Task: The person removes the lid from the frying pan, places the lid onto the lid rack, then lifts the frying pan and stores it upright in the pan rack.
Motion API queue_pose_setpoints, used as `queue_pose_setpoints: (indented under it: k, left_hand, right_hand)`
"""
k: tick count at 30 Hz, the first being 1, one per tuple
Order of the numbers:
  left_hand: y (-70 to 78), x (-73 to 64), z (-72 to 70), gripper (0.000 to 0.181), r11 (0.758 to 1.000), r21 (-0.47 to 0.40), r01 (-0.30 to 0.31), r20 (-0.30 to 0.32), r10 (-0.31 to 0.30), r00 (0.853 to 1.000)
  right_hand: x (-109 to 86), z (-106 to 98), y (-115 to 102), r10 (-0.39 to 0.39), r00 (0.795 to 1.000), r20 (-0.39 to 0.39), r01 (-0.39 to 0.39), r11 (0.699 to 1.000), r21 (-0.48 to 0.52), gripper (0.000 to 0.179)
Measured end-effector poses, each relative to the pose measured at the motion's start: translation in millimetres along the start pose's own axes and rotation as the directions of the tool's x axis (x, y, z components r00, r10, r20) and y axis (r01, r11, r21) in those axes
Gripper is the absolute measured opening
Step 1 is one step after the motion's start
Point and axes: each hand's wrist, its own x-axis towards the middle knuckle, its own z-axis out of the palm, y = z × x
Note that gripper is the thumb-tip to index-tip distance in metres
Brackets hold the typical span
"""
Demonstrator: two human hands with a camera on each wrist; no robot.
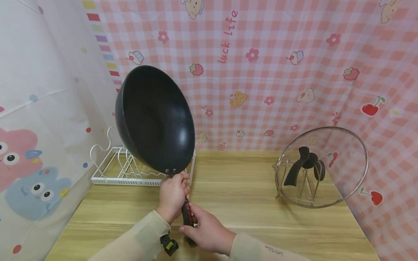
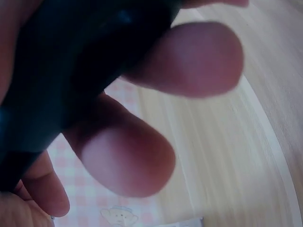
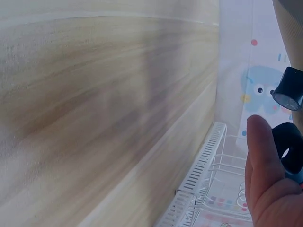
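Note:
A black wok (image 1: 156,116) is held up and tilted, its dark inside facing me. Near the bowl, my left hand (image 1: 173,195) grips the wok's handle (image 1: 187,214), which has red lettering. In the left wrist view, fingertips (image 2: 128,161) of this hand curl round the dark handle (image 2: 90,61). My right hand (image 1: 210,230) holds the lower part of the handle, thumb on the near side and fingers behind. The right wrist view shows part of the right hand (image 3: 267,175) beside the handle's end, which has a hanging hole.
Behind the wok, a white wire dish rack (image 1: 127,181) stands on the wooden table (image 1: 241,192), partly hidden. At right, a glass lid (image 1: 365,163) with a black knob leans upright in a small metal stand (image 1: 307,194). Printed cloths hang at the back and sides.

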Motion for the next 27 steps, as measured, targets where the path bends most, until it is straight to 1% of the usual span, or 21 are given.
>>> queue_pose_setpoints:
  k: [2, 4, 6, 9, 12, 15, 19, 22, 24, 27]
  left_hand:
    - [0.2, 0.5, -0.7, 0.018, 1.0, 0.01, -0.01, -0.015, 0.01, 1.0]
    - [0.3, 0.9, -1.2, 0.018, 1.0, 0.021, -0.018, -0.025, 0.019, 1.0]
    - [0.4, 1.4, -1.8, 0.018, 0.999, 0.03, -0.023, -0.037, 0.024, 0.999]
    - [0.7, 2.1, -2.3, 0.018, 0.999, 0.046, -0.026, -0.054, 0.029, 0.998]
    - [1.7, 2.2, -2.5, 0.018, 0.998, 0.056, -0.031, -0.064, 0.035, 0.997]
    - [2.6, 2.6, -2.6, 0.017, 0.997, 0.072, -0.04, -0.076, 0.045, 0.996]
    - [3.6, 2.8, -2.7, 0.017, 0.993, 0.103, -0.051, -0.104, 0.062, 0.993]
    - [4.3, 2.4, -2.9, 0.018, 0.991, 0.122, -0.056, -0.117, 0.07, 0.991]
    - [4.8, 2.3, -3.3, 0.019, 0.99, 0.132, -0.057, -0.123, 0.074, 0.99]
    - [5.3, 2.4, -3.1, 0.02, 0.987, 0.15, -0.056, -0.129, 0.075, 0.989]
  right_hand:
    - [1.0, 2.0, 0.3, -0.005, 1.0, -0.011, 0.005, 1.0, 0.012, 0.053]
    - [2.0, 4.0, 0.7, 0.0, 1.0, -0.01, 0.0, 0.999, 0.048, 0.053]
    - [3.1, 5.9, 1.1, -0.01, 1.0, -0.012, 0.011, 0.999, 0.048, 0.053]
    - [4.5, 8.1, 2.0, -0.029, 1.0, -0.009, 0.029, 0.999, 0.036, 0.058]
    - [5.9, 8.9, 1.9, -0.031, 0.999, -0.005, 0.031, 1.0, 0.001, 0.061]
    - [7.0, 9.8, 1.6, -0.037, 0.999, -0.005, 0.037, 0.999, -0.022, 0.061]
    - [8.9, 12.0, 2.3, -0.069, 0.997, -0.023, 0.067, 0.995, -0.067, 0.061]
    - [10.5, 13.0, 2.5, -0.068, 0.997, -0.026, 0.066, 0.995, -0.08, 0.06]
    - [11.1, 13.5, 1.9, -0.048, 0.999, -0.018, 0.046, 0.997, -0.067, 0.059]
    - [11.5, 13.7, 1.5, -0.028, 1.0, -0.013, 0.027, 0.997, -0.074, 0.058]
